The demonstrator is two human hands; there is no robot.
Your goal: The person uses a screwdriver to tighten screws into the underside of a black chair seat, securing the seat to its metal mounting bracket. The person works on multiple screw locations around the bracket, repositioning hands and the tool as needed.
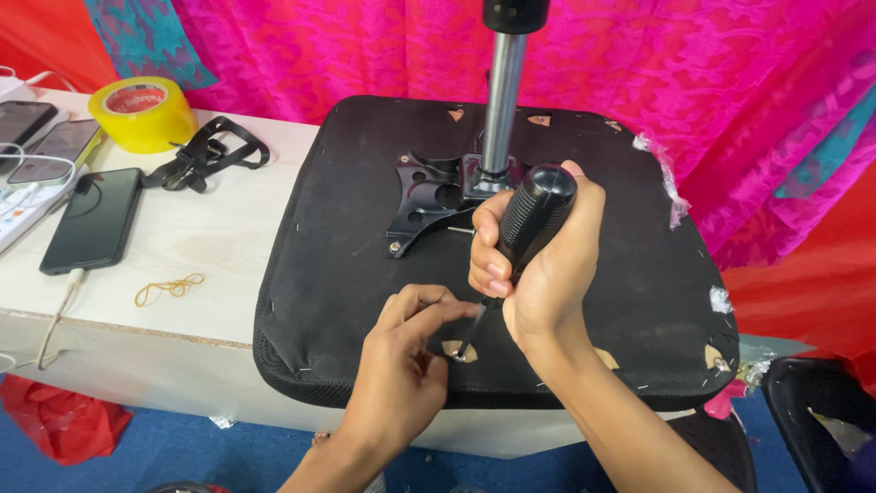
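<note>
A: What is the right hand (pixel 547 274) doing?

B: Its grip is clenched around the black ribbed handle of a screwdriver (pixel 534 215). The tool slants down and to the left, and its thin shaft ends at a small tan cut-out (pixel 459 350) in the fabric near the near edge of the seat.

A: And the left hand (pixel 401 365)?

B: It sits just left of that spot, resting on the fabric. Thumb and forefinger are pinched together right at the screwdriver's tip. Whether they are grasping a screw or only steadying the tip, I cannot tell; it is too small to see.

A: Where is the seat itself?

B: The black office-chair seat (pixel 347 265) lies upside down on the bench (pixel 210 246), taking up the middle of the view, with its near edge hanging over the bench's front. A black metal mounting plate (pixel 429 196) is fixed at the centre of it, and a shiny gas-lift column (pixel 502 91) stands upright from the plate. More tan cut-outs show at the far edge and at the near right corner, with bits of clear plastic (pixel 662 173) along the right edge.

A: What else is on the bench?

B: At the far left, a roll of yellow tape (pixel 143 114), a black strap with a buckle (pixel 205 155) beside it, a black phone (pixel 91 219) with a cable plugged in, and a yellow rubber band (pixel 169 288) nearer the front. Pink patterned cloth (pixel 684 64) hangs behind.
</note>
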